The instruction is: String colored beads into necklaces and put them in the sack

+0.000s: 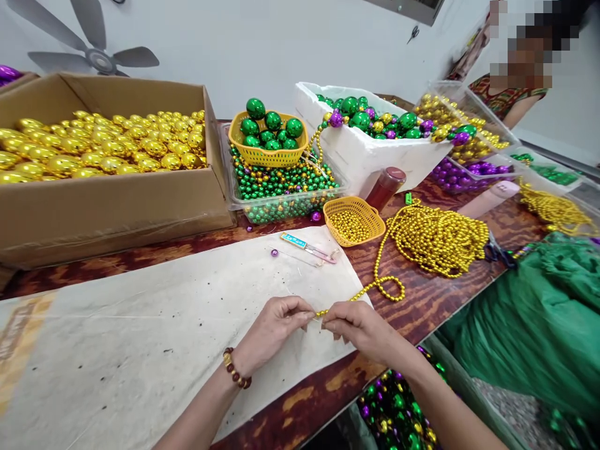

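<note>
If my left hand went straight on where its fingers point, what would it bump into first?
Probably the little bit of gold beads right there, then your right hand just beyond, though depth is hard to tell.

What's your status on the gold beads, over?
Left hand, right hand pinched at gold bead strand. Strand loops on table. Purple bead, blue-labelled tool beyond hands, out of the way.
</note>
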Motion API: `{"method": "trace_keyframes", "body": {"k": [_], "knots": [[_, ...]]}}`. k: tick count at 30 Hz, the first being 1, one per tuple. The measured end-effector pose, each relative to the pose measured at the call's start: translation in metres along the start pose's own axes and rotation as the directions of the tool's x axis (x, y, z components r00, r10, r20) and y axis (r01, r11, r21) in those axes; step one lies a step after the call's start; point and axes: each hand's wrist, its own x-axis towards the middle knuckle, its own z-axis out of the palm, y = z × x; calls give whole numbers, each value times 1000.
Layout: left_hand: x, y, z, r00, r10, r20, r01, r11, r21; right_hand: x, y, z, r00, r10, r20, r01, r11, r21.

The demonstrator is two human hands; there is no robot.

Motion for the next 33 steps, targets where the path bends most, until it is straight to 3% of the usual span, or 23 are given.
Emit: {"method": "trace_keyframes", "body": {"k": [2,4,6,7,9,10,12,14,16,20,25,29,33], "knots": [[5,2,-3,999,36,-1,-36,999,-2,-4,5,0,995,95,19,-94,905,414],[10,0,-2,997,74,-11,-74,995,-67,-3,10,6,989,133,-68,-41,681,731],[14,-5,4,992,111,-52,-118,981,-155,2,13,16,971,159,-177,80,483,872],[15,-8,9,989,119,-93,-135,971,-197,6,15,22,966,163,-202,114,431,895],[15,-16,19,975,95,-202,-148,952,-269,14,17,33,963,152,-225,139,435,890],[14,-19,23,965,68,-252,-143,944,-297,17,18,38,962,136,-236,142,492,859],[11,-21,29,949,13,-315,-119,940,-319,21,20,44,953,73,-294,166,685,710],[9,-17,32,940,-20,-341,-90,948,-304,23,23,45,936,-52,-347,204,886,417],[8,-11,33,936,-33,-350,-71,958,-278,22,26,44,922,-191,-337,235,967,95],[9,-5,34,926,-12,-376,-63,981,-184,20,28,39,919,-336,-206,263,912,-314],[8,-5,26,936,46,-350,-20,997,79,24,13,29,974,-206,-98,88,736,-671],[9,-1,19,931,88,-353,0,971,241,36,-6,22,990,-135,-33,56,603,-796],[12,-5,16,939,-1,-343,17,999,42,48,-5,19,978,-207,-32,102,605,-790]]}}
